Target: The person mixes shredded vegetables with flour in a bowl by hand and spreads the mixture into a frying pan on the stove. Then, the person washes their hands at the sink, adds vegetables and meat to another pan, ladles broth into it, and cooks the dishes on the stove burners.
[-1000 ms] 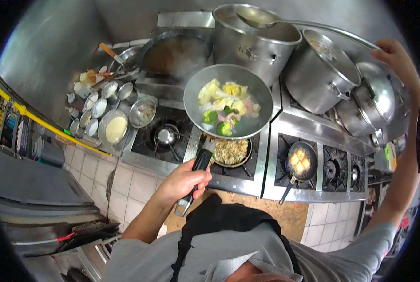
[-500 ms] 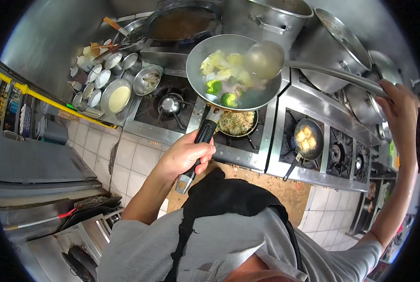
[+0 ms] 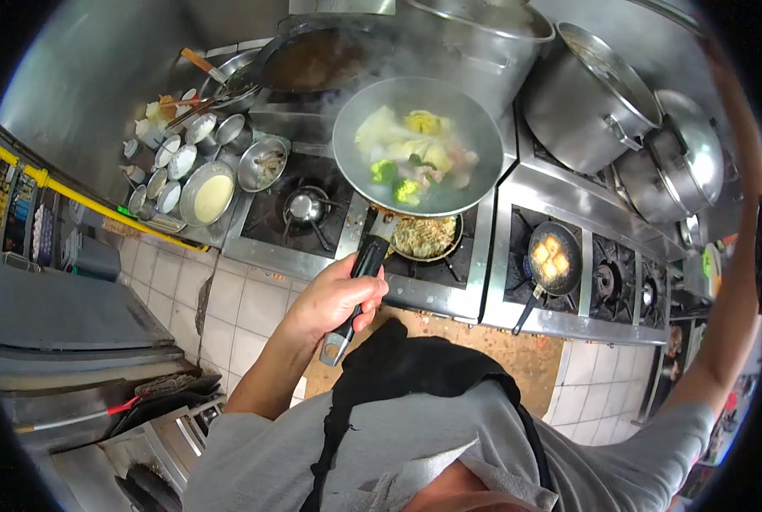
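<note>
My left hand (image 3: 343, 294) is wrapped round the black handle (image 3: 369, 263) of a frying pan (image 3: 479, 183), which I hold up above the stove. In the pan lie broccoli (image 3: 407, 191), pale cabbage-like leaves (image 3: 428, 152) and pinkish pieces, veiled by steam. My right arm reaches high at the right edge. The right hand (image 3: 720, 58) is dim and blurred there, closed at the end of the ladle's metal handle (image 3: 667, 12); the ladle's bowl is out of view. Under the raised pan, a second pan (image 3: 428, 237) with a browned shredded mix sits on a burner.
A small pan (image 3: 555, 258) with golden cubes stands on a right burner. Large steel pots (image 3: 590, 102) line the back right. A wok (image 3: 313, 64) of brown liquid is at the back. Bowls and a pale-yellow batter bowl (image 3: 213, 194) crowd the left counter by a yellow pipe (image 3: 82, 200).
My right hand has risen with the ladle, taking its bowl away from over the pan and out of view. The held pan has shifted slightly down and left. More steam hangs over it.
</note>
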### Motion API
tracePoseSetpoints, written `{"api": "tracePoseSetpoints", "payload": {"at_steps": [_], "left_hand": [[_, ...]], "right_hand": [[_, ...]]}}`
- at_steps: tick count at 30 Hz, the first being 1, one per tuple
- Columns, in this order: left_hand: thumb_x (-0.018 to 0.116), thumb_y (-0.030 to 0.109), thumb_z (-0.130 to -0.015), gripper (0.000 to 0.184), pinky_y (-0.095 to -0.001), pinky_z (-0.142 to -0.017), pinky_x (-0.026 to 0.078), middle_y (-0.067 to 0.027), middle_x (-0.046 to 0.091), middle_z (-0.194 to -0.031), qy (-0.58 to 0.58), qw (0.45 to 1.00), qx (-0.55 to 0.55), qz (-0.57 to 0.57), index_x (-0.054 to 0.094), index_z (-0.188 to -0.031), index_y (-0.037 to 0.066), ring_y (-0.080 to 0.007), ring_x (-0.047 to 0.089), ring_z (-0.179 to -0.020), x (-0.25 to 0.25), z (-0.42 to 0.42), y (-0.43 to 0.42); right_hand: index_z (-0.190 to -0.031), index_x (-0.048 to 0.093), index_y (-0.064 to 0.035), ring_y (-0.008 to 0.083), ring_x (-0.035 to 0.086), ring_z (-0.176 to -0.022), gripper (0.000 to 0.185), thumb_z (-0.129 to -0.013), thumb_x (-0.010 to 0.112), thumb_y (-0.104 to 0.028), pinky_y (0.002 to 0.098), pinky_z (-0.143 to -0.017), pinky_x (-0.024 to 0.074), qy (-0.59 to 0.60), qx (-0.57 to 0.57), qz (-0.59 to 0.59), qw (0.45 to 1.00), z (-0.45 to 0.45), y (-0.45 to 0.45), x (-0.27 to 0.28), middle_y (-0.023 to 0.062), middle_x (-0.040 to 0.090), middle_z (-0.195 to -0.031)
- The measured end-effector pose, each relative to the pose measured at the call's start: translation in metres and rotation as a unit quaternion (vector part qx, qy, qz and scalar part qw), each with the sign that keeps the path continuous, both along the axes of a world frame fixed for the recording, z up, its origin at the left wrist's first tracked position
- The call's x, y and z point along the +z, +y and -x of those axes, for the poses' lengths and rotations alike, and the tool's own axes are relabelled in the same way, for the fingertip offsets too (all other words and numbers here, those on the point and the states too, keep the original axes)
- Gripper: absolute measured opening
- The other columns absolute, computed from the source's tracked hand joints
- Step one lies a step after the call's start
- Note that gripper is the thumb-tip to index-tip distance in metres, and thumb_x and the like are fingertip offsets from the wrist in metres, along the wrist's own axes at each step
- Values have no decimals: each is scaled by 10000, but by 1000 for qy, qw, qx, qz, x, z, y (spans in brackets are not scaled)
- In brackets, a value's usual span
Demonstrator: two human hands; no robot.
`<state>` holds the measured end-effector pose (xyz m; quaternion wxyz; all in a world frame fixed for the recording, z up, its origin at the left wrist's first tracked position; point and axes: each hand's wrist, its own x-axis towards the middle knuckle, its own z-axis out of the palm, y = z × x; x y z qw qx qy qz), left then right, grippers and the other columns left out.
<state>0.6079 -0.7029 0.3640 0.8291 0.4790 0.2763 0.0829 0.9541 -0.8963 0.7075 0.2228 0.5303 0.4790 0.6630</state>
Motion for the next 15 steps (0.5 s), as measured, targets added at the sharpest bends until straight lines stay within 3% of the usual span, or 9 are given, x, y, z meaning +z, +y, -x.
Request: {"api": "tracePoseSetpoints", "payload": {"at_steps": [4,5,6,7,9,10,12,13,15], "left_hand": [[590,97,-874,120,-276,-416,396,-31,505,-618,10,1000,2,-15,485,-878,39,-133,487,-431,2,-2,3],[589,95,-876,118,-276,-415,394,-33,505,-618,5,1000,-1,-3,486,-870,39,-134,486,-430,1,-2,5],[589,93,-878,116,-277,-415,391,-35,506,-618,2,1000,-2,10,487,-861,40,-136,484,-428,0,-2,6],[589,90,-877,114,-277,-414,387,-36,506,-618,4,1000,-3,4,488,-857,41,-136,483,-428,-1,-2,7],[591,79,-872,110,-275,-412,374,-36,502,-620,11,1000,-1,5,489,-856,41,-136,480,-431,-2,-3,9],[591,79,-872,110,-275,-412,374,-36,502,-620,8,1000,-4,1,489,-856,41,-136,480,-431,-1,-3,10],[592,78,-867,111,-274,-415,373,-32,496,-619,21,1000,8,12,490,-857,39,-134,475,-433,1,-4,11],[590,78,-864,109,-275,-418,374,-28,494,-619,34,999,10,2,489,-858,38,-130,472,-435,2,-5,11],[591,78,-862,109,-274,-420,375,-28,494,-618,43,999,11,11,490,-858,37,-128,472,-434,-1,-4,11]], "right_hand": [[-903,761,-189,192,648,-640,250,-751,731,-385,382,-560,425,-41,-116,-87,989,-49,78,-4,8,694,-716],[-966,763,-135,203,612,-628,358,-778,694,-431,386,-609,443,2,-100,-85,991,-67,94,-11,65,703,-763],[-700,675,-157,259,642,-812,29,-695,648,-168,448,-760,466,104,-141,-104,979,-72,120,-24,25,662,-730],[-671,670,-169,217,632,-788,27,-681,644,-166,384,-719,454,39,-79,-106,990,-62,136,-44,36,652,-706],[-646,674,-170,210,641,-756,65,-702,642,-171,373,-697,461,74,-84,-45,993,-94,184,-60,46,657,-683],[-646,674,-170,210,641,-756,65,-702,642,-171,373,-697,461,71,-86,-49,993,-97,213,-82,46,657,-683],[-751,686,-129,202,671,-968,114,-818,594,-124,349,-744,472,198,-112,69,971,-97,263,-123,62,716,-881],[-751,686,-129,202,671,-968,114,-818,594,-124,349,-744,472,200,-114,70,971,-96,271,-126,62,716,-881],[-899,734,-70,302,702,-907,163,-805,670,-187,387,-793,546,299,-156,92,937,-96,279,-140,105,729,-901]]}}
